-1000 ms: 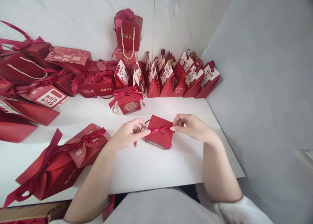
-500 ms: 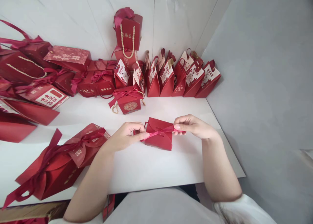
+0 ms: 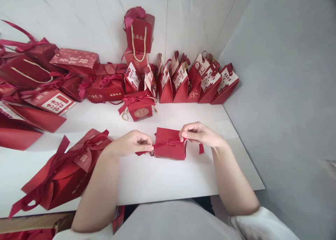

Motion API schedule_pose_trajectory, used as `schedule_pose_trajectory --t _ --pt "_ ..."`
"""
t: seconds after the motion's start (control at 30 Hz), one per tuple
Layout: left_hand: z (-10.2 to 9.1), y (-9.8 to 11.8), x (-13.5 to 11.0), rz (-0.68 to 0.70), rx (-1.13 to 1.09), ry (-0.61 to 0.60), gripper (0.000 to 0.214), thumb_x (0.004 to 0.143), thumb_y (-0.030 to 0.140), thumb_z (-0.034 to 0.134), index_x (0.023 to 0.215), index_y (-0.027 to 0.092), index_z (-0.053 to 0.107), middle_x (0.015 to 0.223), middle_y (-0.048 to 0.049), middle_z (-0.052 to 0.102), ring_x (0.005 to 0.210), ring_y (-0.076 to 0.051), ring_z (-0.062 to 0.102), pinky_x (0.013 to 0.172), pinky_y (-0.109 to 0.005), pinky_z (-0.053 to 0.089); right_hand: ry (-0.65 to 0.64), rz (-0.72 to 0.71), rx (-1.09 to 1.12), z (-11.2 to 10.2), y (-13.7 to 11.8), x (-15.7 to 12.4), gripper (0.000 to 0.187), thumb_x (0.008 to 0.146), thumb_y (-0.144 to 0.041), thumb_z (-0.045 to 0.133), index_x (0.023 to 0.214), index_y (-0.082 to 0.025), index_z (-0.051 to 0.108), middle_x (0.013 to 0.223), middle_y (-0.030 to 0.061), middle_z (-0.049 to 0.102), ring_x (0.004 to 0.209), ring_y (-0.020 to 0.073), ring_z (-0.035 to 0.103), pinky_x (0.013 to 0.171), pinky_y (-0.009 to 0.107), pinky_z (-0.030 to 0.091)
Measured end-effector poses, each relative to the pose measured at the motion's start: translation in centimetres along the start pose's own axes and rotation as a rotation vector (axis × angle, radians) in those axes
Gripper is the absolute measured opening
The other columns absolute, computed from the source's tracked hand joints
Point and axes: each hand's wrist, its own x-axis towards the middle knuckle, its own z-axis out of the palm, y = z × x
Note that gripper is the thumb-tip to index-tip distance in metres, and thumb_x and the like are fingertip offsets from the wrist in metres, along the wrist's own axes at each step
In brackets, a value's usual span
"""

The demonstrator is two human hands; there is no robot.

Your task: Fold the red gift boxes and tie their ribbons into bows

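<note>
A small red gift box point(image 3: 168, 153) lies on the white table in front of me, with a dark pink ribbon point(image 3: 168, 143) crossing its top flap. The ribbon looks knotted or crossed near the middle of the flap. My left hand point(image 3: 138, 142) pinches one end of the ribbon just off the box's left side. On the right, my right hand point(image 3: 196, 133) pinches the other end close to the box's upper right corner, and a loose tail hangs below its fingers. Both hands are closed on the ribbon.
A larger ribboned red box point(image 3: 65, 177) lies at the left. Behind the small box stands a red box with a gold emblem point(image 3: 141, 111). Several triangular red boxes point(image 3: 181, 89) line the wall. More red boxes point(image 3: 31, 68) are piled at the back left. A grey wall point(image 3: 283, 93) borders the right.
My right hand has moved left and its grip is nearer the box. My left hand has shifted slightly left. The small box has turned a little, and a ribbon tail now hangs at right.
</note>
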Motion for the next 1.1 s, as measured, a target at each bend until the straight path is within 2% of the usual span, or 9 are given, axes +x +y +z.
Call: schedule_pose_trajectory --t 0.07,0.13,0.27,0.37,0.53,0.77,0.83,0.97,1.1 --pt "-0.1 0.1 0.0 0.059 -0.029 -0.008 0.03 0.086 0.042 0.065 0.072 0.016 0.071 0.068 -0.0023 0.062 0.059 -0.011 0.053 0.058 -0.024 0.045 -0.008 0.012 -0.062 0.1 -0.1 0.0 0.032 0.09 -0.045 0.065 0.081 -0.015 0.071 0.061 -0.0026 0.055 0.044 0.0042 0.032 0.042 0.021 0.022" --pt "0.3 0.1 0.3 0.177 -0.087 0.072 0.028 0.085 0.04 0.067 0.071 0.017 0.072 0.081 -0.0046 0.065 0.064 -0.012 0.056 0.062 -0.025 0.048 -0.013 0.017 -0.074 0.2 -0.2 0.1 0.032 0.089 -0.046 0.066 0.084 -0.015 0.073 0.065 -0.0008 0.059 0.046 0.005 0.037 0.044 0.021 0.027" --pt "1.7 0.0 1.8 0.464 -0.163 0.256 0.015 0.082 0.033 0.073 0.076 0.021 0.077 0.115 -0.0098 0.068 0.099 -0.021 0.064 0.087 -0.033 0.051 0.021 0.018 -0.03 0.3 0.0 0.3 0.033 0.085 -0.047 0.07 0.085 -0.015 0.074 0.071 0.0011 0.062 0.05 0.0063 0.04 0.046 0.021 0.033" --pt "2.6 -0.2 2.9 0.569 -0.154 0.291 0.012 0.084 0.03 0.072 0.076 0.023 0.078 0.112 -0.0092 0.073 0.11 -0.024 0.062 0.103 -0.041 0.044 0.087 -0.014 0.008 0.5 0.4 0.5 0.031 0.084 -0.046 0.072 0.082 -0.015 0.074 0.069 0.0 0.059 0.051 0.0064 0.04 0.047 0.021 0.034" --pt "3.3 -0.4 3.8 0.566 -0.118 0.293 0.014 0.085 0.037 0.071 0.086 0.026 0.08 0.093 -0.0069 0.078 0.113 -0.025 0.062 0.121 -0.051 0.016 0.101 -0.055 0.057 1.0 0.9 1.0 0.026 0.083 -0.043 0.074 0.09 -0.017 0.076 0.075 0.0013 0.064 0.051 0.0064 0.041 0.047 0.022 0.035" --pt "2.9 -0.8 3.8 0.48 -0.036 0.413 0.014 0.08 0.04 0.075 0.08 0.027 0.081 0.093 -0.007 0.075 0.102 -0.023 0.065 0.121 -0.049 0.014 0.069 -0.075 0.191 1.6 0.6 0.9 0.027 0.084 -0.042 0.072 0.093 -0.017 0.077 0.086 0.0072 0.072 0.044 0.007 0.055 0.034 0.019 0.03" --pt "2.7 -0.9 3.6 0.462 -0.004 0.451 0.014 0.081 0.039 0.074 0.082 0.027 0.081 0.097 -0.0074 0.074 0.102 -0.022 0.065 0.118 -0.047 0.021 0.064 -0.048 0.257 1.7 0.6 0.8 0.032 0.084 -0.045 0.071 0.095 -0.016 0.077 0.075 0.0067 0.072 0.044 0.0102 0.058 0.032 0.018 0.033" --pt "2.7 -1.1 3.9 0.496 -0.045 0.466 0.015 0.083 0.038 0.072 0.085 0.025 0.081 0.09 -0.0084 0.073 0.103 -0.023 0.063 0.1 -0.04 0.044 0.084 -0.036 0.308 2.1 1.0 1.1 0.035 0.085 -0.048 0.07 0.089 -0.014 0.075 0.047 -0.0014 0.058 0.037 0.0088 0.05 0.034 0.018 0.036" --pt "3.1 -1.2 4.2 0.542 -0.086 0.471 0.011 0.08 0.034 0.076 0.085 0.024 0.08 0.091 -0.0081 0.071 0.102 -0.022 0.063 0.093 -0.036 0.049 0.126 -0.128 0.233 2.5 1.0 1.4 0.028 0.086 -0.042 0.071 0.079 -0.015 0.074 0.055 -0.0038 0.056 0.036 0.0038 0.042 0.039 0.019 0.038"
